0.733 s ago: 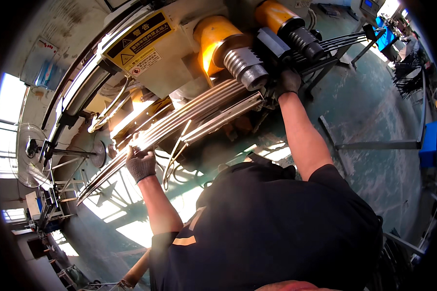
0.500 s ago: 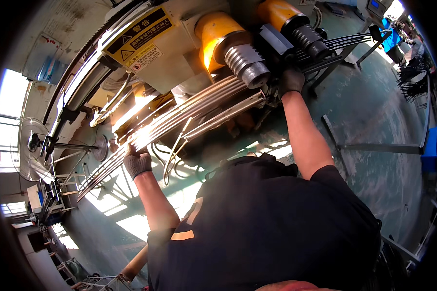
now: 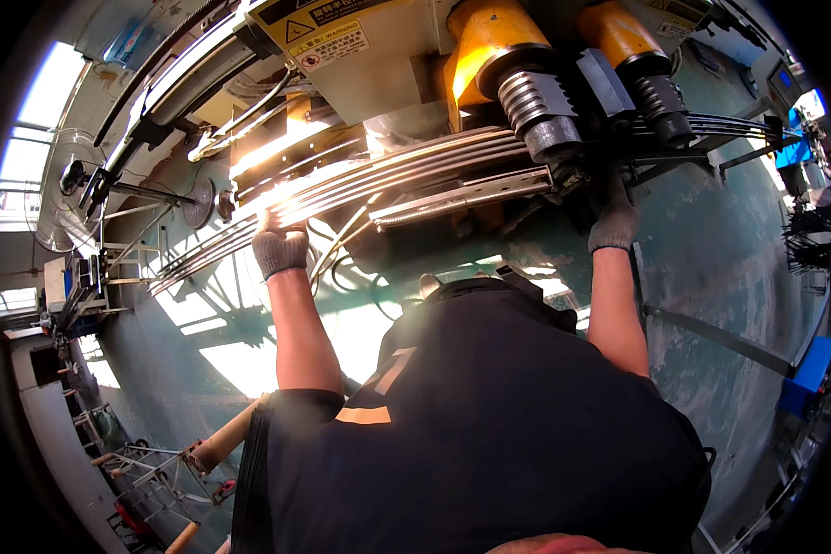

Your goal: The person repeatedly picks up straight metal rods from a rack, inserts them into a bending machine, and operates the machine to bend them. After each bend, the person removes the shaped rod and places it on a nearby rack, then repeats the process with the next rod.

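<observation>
A bundle of long metal rods (image 3: pixel 388 173) runs slantwise across the machine, bright with glare at the left. At the near side of the bundle is my left hand (image 3: pixel 282 249) in a grey knit glove, its fingers closed around the rods, partly lost in the glare. My right hand (image 3: pixel 616 223), gloved too, reaches up below the ridged steel rollers; its fingers vanish into shadow, so their grip cannot be made out. Between the hands, a narrow metal rail (image 3: pixel 471 197) lies along the machine's near side.
Yellow housings (image 3: pixel 499 37) carry the ridged rollers (image 3: pixel 537 106). A standing fan (image 3: pixel 69 175) is at the far left. Hoses (image 3: pixel 328 263) hang below the rods. A steel floor frame (image 3: pixel 720 337) lies to the right, and a cardboard tube (image 3: pixel 226 434) is near my left side.
My right hand has drawn back from the rollers toward me. My left hand stays at the rods. The whole view has shifted, with the machine now farther right.
</observation>
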The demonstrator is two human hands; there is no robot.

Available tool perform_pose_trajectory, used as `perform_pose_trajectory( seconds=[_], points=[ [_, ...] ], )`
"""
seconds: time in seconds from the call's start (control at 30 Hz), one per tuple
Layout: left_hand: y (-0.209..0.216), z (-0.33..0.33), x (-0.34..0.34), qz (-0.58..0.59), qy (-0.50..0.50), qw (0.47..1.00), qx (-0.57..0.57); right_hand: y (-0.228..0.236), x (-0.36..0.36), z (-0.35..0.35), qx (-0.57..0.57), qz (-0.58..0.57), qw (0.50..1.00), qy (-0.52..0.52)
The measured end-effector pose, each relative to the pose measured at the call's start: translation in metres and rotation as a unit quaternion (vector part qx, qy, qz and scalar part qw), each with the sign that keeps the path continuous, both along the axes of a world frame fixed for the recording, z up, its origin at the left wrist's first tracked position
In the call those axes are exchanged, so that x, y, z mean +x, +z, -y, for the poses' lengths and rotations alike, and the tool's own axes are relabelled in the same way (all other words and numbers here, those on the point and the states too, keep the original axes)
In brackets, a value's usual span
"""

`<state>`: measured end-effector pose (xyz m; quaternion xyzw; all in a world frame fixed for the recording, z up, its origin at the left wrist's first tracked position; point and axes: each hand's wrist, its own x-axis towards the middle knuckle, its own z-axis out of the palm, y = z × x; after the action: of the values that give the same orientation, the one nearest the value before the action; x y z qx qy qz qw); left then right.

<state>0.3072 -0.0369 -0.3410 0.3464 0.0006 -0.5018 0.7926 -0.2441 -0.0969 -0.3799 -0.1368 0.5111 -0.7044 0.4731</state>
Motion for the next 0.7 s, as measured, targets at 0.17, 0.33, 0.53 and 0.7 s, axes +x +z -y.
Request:
perform_pose_trajectory(
  seconds=[0.17, 0.33, 0.53, 0.7],
  points=[
    [-0.021, 0.008, -0.019, -0.029, 0.015, 0.999, -0.013, 0.014, 0.009, -0.036, 0.085, -0.084, 0.992, -0.026],
    [0.001, 0.007, -0.102, 0.319, -0.088, 0.943, 0.037, -0.03, -0.006, -0.039, 0.138, -0.101, 0.985, -0.025],
    [-0.001, -0.015, -0.085, 0.233, -0.074, 0.969, 0.041, -0.103, -0.021, -0.046, 0.134, 0.053, 0.975, 0.168],
    [0.004, -0.044, 0.002, -0.073, 0.06, 0.99, -0.107, -0.107, -0.001, -0.092, 0.227, -0.076, 0.956, 0.172]
  ],
)
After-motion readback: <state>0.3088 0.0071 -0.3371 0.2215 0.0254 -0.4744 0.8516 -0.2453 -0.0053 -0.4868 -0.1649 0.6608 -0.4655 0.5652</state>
